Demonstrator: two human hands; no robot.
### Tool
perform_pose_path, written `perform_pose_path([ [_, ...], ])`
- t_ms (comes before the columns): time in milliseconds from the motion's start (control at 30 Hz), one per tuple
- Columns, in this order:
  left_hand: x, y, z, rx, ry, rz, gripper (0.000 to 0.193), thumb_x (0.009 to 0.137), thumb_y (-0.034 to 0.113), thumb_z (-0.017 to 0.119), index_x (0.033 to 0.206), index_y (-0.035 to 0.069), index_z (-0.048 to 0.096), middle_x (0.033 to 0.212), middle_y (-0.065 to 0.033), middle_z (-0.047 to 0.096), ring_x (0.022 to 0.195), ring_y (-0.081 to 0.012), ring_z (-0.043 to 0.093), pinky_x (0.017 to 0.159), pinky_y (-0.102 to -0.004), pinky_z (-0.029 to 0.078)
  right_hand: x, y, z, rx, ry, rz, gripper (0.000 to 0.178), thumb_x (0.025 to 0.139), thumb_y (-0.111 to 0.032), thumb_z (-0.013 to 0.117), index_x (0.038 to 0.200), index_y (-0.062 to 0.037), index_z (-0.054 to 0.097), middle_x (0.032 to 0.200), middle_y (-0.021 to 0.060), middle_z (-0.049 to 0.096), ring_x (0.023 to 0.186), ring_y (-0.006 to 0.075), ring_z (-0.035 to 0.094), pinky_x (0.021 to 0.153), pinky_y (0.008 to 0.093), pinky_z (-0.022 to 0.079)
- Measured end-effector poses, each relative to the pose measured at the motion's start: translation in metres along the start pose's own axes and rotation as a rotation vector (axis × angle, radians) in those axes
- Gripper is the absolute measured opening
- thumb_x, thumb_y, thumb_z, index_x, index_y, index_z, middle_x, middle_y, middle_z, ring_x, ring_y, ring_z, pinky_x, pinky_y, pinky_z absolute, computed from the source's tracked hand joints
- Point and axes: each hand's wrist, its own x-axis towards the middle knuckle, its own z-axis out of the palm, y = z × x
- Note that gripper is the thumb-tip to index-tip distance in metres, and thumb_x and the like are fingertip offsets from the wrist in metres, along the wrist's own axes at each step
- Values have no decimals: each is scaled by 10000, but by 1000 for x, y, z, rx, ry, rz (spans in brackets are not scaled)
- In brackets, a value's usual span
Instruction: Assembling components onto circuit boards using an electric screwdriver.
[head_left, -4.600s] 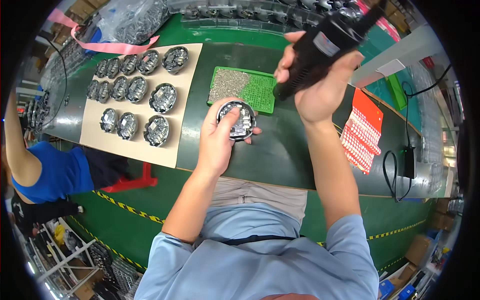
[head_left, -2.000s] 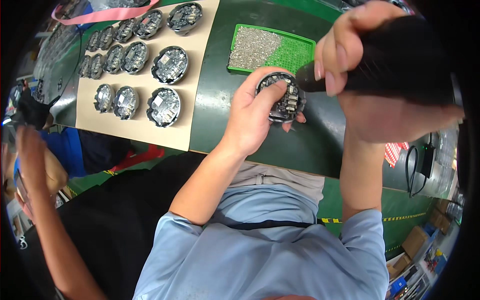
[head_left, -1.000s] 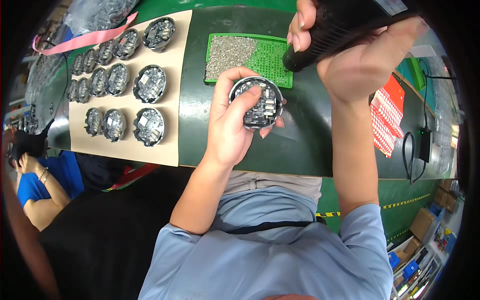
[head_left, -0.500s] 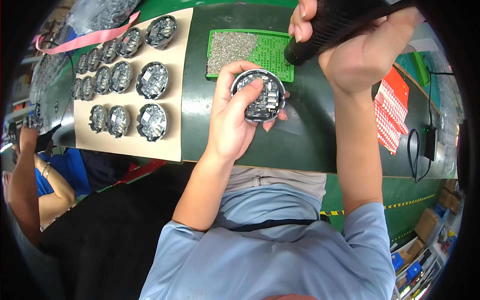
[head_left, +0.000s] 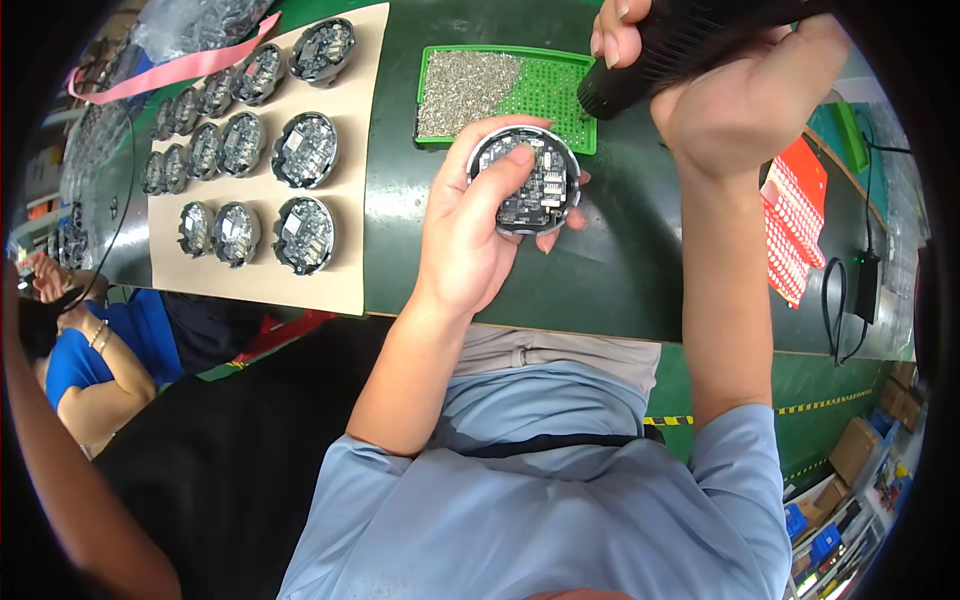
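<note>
My left hand (head_left: 465, 225) is closed around a round circuit board housing (head_left: 535, 195), its thumb pressing on the face of the board. The housing has a pale metal rim and a dark board with small white connectors. Higher up on the right, my right hand (head_left: 735, 110) grips a black electric screwdriver (head_left: 665, 50) with a ribbed nose. That nose points down and left, over the right edge of a green perforated tray (head_left: 555, 100). Small silver screws (head_left: 460, 90) are heaped in the tray's left half. The screwdriver's far end lies outside the picture.
Several similar round housings (head_left: 305, 150) stand in rows on a tan cardboard sheet (head_left: 345, 255) at left. Red sheets with white labels (head_left: 795, 220) and a black cabled adapter (head_left: 867, 285) lie at right. A pink strip (head_left: 180, 72) lies far left, near another person's arm (head_left: 125, 370).
My left hand with the housing and my right hand with the screwdriver have shifted slightly right in the picture. The other people's arms at far left have moved.
</note>
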Motion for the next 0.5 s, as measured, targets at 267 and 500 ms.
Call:
perform_pose_path([
  [267, 0, 0, -1, -2, -6, 18, 252, 1057, 165, 525, 1258, 15, 548, 999, -234, 711, 739, -278, 730, 542, -313, 526, 1, 0, 1, 39, 13, 9, 948, 1016, -760, 150, 997, 48, 645, 653, 118, 634, 455, 186, 587, 477, 278, 531],
  [500, 1, 1, 1, -20, -13, 4, 241, 1059, 159, 518, 1256, 22, 543, 1020, -252, 711, 751, -283, 731, 556, -324, 538, -3, 1, 5, 2, 25, 5, 968, 1001, -784, 144, 988, 50, 636, 647, 126, 619, 449, 185, 572, 467, 276, 523],
])
